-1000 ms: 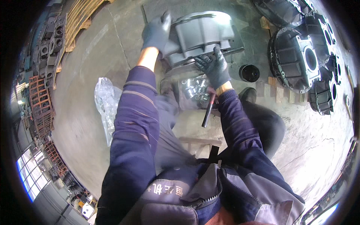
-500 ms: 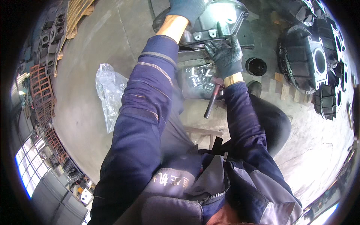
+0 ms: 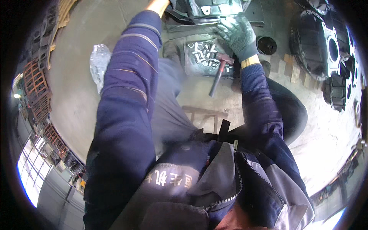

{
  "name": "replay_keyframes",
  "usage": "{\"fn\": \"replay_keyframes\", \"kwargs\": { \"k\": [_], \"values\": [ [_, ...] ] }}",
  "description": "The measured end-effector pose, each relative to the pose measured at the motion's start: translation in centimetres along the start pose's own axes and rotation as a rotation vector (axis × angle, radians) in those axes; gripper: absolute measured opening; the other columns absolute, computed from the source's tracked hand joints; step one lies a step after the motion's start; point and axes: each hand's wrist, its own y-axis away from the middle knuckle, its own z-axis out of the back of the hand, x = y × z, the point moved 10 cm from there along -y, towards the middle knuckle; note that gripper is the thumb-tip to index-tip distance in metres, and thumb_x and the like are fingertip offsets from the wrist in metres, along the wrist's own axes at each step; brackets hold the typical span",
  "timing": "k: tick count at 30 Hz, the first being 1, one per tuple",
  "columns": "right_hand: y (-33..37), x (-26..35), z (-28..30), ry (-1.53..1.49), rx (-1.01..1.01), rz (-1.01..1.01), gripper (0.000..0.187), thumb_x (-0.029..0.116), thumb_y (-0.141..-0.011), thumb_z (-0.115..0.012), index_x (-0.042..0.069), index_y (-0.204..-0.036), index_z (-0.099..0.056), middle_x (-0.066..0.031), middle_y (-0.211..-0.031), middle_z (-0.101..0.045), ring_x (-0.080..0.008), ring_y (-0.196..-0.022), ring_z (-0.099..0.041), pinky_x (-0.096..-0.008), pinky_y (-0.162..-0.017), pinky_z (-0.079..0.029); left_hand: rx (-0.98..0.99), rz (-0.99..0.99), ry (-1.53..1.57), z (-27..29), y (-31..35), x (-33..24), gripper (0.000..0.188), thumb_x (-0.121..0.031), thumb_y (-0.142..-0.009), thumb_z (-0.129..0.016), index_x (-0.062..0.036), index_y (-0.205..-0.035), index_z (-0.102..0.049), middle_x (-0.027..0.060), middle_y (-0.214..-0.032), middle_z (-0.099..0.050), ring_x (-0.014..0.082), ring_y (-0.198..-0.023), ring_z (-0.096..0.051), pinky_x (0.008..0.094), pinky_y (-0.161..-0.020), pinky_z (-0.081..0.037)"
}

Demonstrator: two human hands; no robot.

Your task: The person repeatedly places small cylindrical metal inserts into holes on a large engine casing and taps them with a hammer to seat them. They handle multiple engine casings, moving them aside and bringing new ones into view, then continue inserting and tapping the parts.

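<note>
My right hand, in a grey-green work glove, is at the near edge of a dark metal casting. Its fingers are stretched out, seemingly touching the casting's lower rim, and nothing shows in its grip. My left forearm reaches past the top edge; the bare wrist shows, but the hand lies beyond the picture. Just below the right hand, a hammer with a reddish head rests across a shallow tray. Several silvery bolts and nuts lie in the tray.
A round black cup-like part stands right of my right hand. Large dark housings crowd the far right, near small wooden blocks. A clear plastic bag lies left of my left arm. Rusty racks line the left side.
The view has shifted, so the casting sits higher and is partly cut off. My left hand has gone out past the top edge. My right hand stays by the casting's near rim.
</note>
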Motion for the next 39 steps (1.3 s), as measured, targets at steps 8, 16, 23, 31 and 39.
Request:
{"fn": "replay_keyframes", "kwargs": {
  "k": [8, 16, 23, 31, 39],
  "values": [
    [6.8, -1.0, 18.3, 1.671, -0.536, -0.194, 0.038, 0.040, -0.093, -0.059, 0.010, -0.108, -0.077, -0.0224, -0.105, -0.074, -0.0402, -0.099, -0.071, -0.0461, -0.087, -0.056, -0.193, -0.041, -0.129, 0.0, -1.1, 0.0, 0.062, -0.055, -0.102, -0.047, 0.0030, -0.102, -0.070, 0.0303, -0.107, -0.071, 0.0466, -0.104, -0.068, 0.0524, -0.090, -0.052],
    [8.1, -7.3, 22.5, 1.955, -0.627, -0.242, 0.038, 0.036, -0.088, -0.068, 0.007, -0.110, -0.075, -0.0248, -0.116, -0.072, -0.0437, -0.111, -0.068, -0.0491, -0.092, -0.056, -0.069, -0.109, 0.013, -0.5, -0.2, -1.1, 0.060, -0.053, -0.102, -0.049, 0.0013, -0.097, -0.074, 0.0292, -0.101, -0.071, 0.0467, -0.099, -0.068, 0.0537, -0.086, -0.051],
    [6.0, -8.8, 25.9, 1.655, -0.659, -0.316, 0.047, 0.047, -0.087, -0.071, 0.007, -0.109, -0.077, -0.0264, -0.112, -0.071, -0.0439, -0.111, -0.068, -0.0494, -0.090, -0.056, -0.129, 0.019, -0.255, 0.6, -0.3, -0.5, 0.066, -0.056, -0.096, -0.046, 0.0025, -0.094, -0.076, 0.0328, -0.094, -0.069, 0.0493, -0.097, -0.069, 0.0552, -0.088, -0.053],
    [7.8, -3.7, 19.1, 1.638, -0.668, -0.110, 0.054, 0.053, -0.086, -0.069, 0.002, -0.103, -0.076, -0.0249, -0.098, -0.074, -0.0437, -0.097, -0.072, -0.0487, -0.080, -0.055, -0.070, 0.057, -0.232, 0.1, -0.1, -0.3, 0.067, -0.056, -0.096, -0.042, 0.0000, -0.095, -0.078, 0.0295, -0.095, -0.071, 0.0465, -0.095, -0.071, 0.0531, -0.088, -0.055],
    [10.5, 15.5, -4.3, 1.040, -0.276, 0.551, 0.013, 0.009, -0.090, -0.078, 0.002, -0.087, -0.067, -0.0007, -0.079, -0.067, -0.0097, -0.070, -0.058, -0.0271, -0.064, -0.049, -0.240, -0.380, -0.433, 6.3, 4.9, -11.7, 0.039, -0.044, -0.098, -0.056, -0.0093, -0.100, -0.075, 0.0184, -0.095, -0.076, 0.0374, -0.089, -0.073, 0.0478, -0.082, -0.057]
  ]
}}
